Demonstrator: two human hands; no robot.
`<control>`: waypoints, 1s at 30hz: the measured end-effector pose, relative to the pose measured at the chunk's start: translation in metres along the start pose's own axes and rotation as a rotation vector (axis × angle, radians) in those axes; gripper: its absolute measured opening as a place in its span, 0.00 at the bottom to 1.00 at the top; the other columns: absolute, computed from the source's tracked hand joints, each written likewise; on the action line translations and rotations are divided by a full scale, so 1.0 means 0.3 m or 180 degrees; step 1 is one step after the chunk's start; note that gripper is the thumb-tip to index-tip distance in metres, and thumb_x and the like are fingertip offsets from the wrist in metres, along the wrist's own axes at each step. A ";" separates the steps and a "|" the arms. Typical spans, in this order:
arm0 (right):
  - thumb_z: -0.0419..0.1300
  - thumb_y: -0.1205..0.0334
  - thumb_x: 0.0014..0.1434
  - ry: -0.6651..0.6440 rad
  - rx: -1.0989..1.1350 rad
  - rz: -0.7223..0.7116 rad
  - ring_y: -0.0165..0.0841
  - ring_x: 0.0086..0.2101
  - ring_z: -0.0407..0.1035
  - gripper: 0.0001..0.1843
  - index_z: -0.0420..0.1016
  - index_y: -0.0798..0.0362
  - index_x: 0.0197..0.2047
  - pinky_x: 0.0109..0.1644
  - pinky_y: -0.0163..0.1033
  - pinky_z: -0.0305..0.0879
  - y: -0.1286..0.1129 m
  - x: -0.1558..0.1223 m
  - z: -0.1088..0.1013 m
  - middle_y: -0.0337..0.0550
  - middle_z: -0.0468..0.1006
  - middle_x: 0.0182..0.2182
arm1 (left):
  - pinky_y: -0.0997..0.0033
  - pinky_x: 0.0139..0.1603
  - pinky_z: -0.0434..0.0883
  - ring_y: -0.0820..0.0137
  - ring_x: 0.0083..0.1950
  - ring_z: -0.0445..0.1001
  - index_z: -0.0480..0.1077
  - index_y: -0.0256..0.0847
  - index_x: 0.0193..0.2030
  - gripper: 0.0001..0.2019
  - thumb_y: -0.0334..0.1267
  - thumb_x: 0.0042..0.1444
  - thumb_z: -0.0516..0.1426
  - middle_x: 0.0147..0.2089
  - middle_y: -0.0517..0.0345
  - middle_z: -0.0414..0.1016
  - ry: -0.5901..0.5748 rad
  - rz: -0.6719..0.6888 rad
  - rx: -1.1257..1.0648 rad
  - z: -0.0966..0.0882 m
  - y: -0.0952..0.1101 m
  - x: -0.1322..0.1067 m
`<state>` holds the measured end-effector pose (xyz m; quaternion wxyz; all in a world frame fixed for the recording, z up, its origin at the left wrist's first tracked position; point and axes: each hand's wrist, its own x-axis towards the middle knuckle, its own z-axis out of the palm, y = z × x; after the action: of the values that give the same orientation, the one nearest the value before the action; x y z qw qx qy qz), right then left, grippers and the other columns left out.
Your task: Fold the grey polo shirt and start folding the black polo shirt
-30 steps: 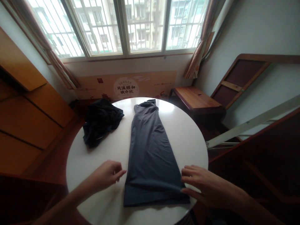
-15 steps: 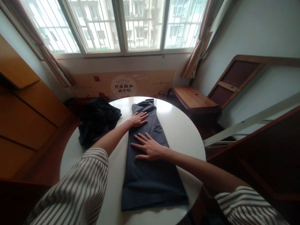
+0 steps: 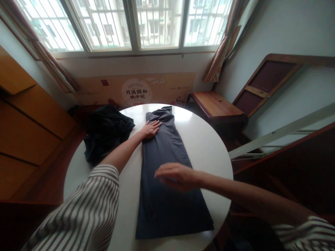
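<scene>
A dark grey folded garment (image 3: 167, 150), which looks like shorts or trousers, lies lengthwise on a round white table (image 3: 209, 139). Its far end is narrower and wrinkled, while the near end is wide with a straight edge. My left hand (image 3: 151, 129) rests flat on the upper left part of the cloth, fingers stretched out. Over the middle of the garment, my right hand (image 3: 178, 176) hovers with fingers loosely extended and drooping, slightly blurred, holding nothing.
A crumpled heap of black clothing (image 3: 108, 129) sits at the table's left edge. Behind on the right stands a low wooden stool or bench (image 3: 217, 104). Orange-brown cabinets (image 3: 31, 129) line the left side, and a barred window (image 3: 157, 24) is ahead.
My right hand has lifted off the cloth and moved slightly toward me, its spread fingers coming together. My left hand has slid slightly left on the fabric. The view has shifted a little.
</scene>
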<state>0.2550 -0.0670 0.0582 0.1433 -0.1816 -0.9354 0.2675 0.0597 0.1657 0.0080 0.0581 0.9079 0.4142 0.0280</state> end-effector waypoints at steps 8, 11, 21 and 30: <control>0.51 0.40 0.65 0.0108 -0.0814 0.0833 0.53 0.69 0.42 0.38 0.58 0.54 0.70 0.68 0.67 0.35 0.232 0.209 0.002 0.57 0.53 0.70 | 0.42 0.72 0.41 0.63 0.76 0.41 0.43 0.48 0.75 0.27 0.44 0.71 0.37 0.77 0.56 0.40 -0.0285 -0.0050 0.0181 -0.002 -0.020 0.028; 0.50 0.34 0.63 -0.0187 -0.0901 0.0521 0.52 0.70 0.33 0.45 0.49 0.53 0.73 0.69 0.67 0.27 0.143 0.173 0.114 0.58 0.42 0.72 | 0.41 0.71 0.42 0.62 0.76 0.40 0.43 0.49 0.75 0.27 0.46 0.71 0.37 0.77 0.57 0.39 -0.0330 -0.0073 0.0157 -0.004 -0.024 0.036; 0.50 0.49 0.69 -0.0227 -0.0124 -0.0659 0.43 0.69 0.44 0.39 0.50 0.70 0.70 0.71 0.46 0.45 -0.211 0.017 0.268 0.67 0.54 0.68 | 0.52 0.70 0.53 0.59 0.66 0.66 0.66 0.42 0.64 0.21 0.42 0.68 0.46 0.66 0.48 0.67 0.0125 -0.0030 0.0446 -0.022 0.032 0.090; 0.47 0.61 0.69 0.1006 -0.1362 0.1138 0.42 0.59 0.64 0.20 0.71 0.58 0.58 0.63 0.50 0.58 0.386 0.184 -0.141 0.57 0.72 0.58 | 0.58 0.70 0.56 0.59 0.70 0.59 0.62 0.31 0.67 0.23 0.37 0.69 0.44 0.69 0.41 0.62 0.0557 -0.0118 0.0436 0.045 0.058 0.061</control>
<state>0.2515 0.0666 0.0384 0.1962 -0.4084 -0.8898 0.0542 0.0860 0.1672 -0.0032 -0.0399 0.8960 0.4354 0.0777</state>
